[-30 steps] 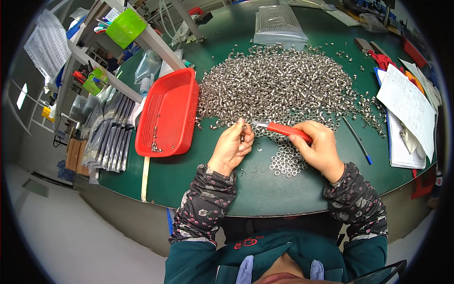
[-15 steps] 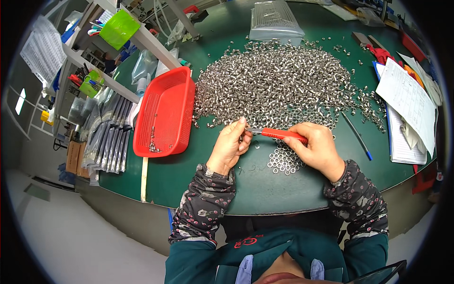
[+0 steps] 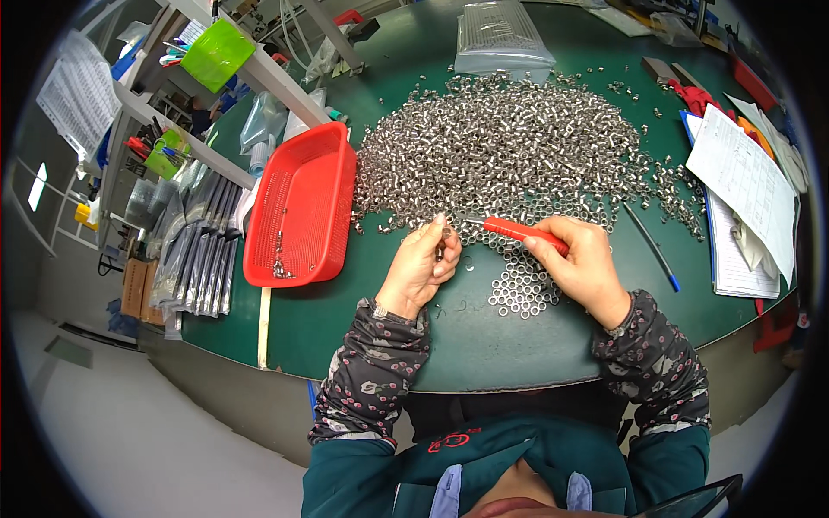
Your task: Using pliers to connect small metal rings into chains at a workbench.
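Observation:
My right hand (image 3: 580, 261) is closed round the red handle of a utility knife (image 3: 522, 233), whose blade points left toward my other hand. My left hand (image 3: 423, 263) is closed, thumb and forefinger pinched on a small metal ring; part of a metal piece (image 3: 442, 246) shows among its fingers. The blade tip is a little right of the pinched fingertips. Just beyond both hands spreads a large pile of small metal rings (image 3: 509, 147). A smaller flat group of rings (image 3: 521, 289) lies on the table below the knife.
A red plastic basket (image 3: 337, 233) holding a few metal pieces stands left of the pile. A pen with a blue end (image 3: 652, 246) and a clipboard with papers (image 3: 743, 190) lie at the right. Bagged parts (image 3: 203, 250) are stacked at the far left of the green table (image 3: 484, 354).
The knife in my right hand has shifted slightly right and up, its blade drawing off from my left fingertips. My left hand has hardly moved.

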### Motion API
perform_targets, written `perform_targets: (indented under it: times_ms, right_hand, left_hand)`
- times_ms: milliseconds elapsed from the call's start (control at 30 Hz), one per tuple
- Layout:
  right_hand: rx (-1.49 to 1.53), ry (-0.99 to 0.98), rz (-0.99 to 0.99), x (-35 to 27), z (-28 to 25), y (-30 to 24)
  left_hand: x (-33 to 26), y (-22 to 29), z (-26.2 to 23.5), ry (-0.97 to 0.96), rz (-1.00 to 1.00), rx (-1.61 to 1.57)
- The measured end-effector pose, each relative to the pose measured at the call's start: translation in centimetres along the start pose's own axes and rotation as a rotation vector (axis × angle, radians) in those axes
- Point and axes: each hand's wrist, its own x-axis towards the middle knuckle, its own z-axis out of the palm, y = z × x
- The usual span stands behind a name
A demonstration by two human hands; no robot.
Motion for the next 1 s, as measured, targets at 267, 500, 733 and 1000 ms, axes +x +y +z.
perform_targets:
  times_ms: [267, 500, 733, 1000]
  right_hand:
    - [0.015, -0.016, 0.009, 0.05, -0.09, -0.27]
    - [-0.01, -0.095, 0.015, -0.16, -0.14, -0.23]
    - [-0.015, -0.12, 0.033, -0.17, -0.2, -0.33]
    - [-0.043, -0.033, -0.018, -0.23, 0.0, -0.31]
  left_hand:
    - [-0.07, 0.09, -0.05, -0.019, -0.019, -0.039]
    - [0.12, -0.22, -0.02, 0.041, 0.023, 0.018]
    - [0.14, -0.31, 0.2, 0.107, 0.067, 0.099]
    - [0.0, -0.24, 0.25, 0.049, 0.034, 0.036]
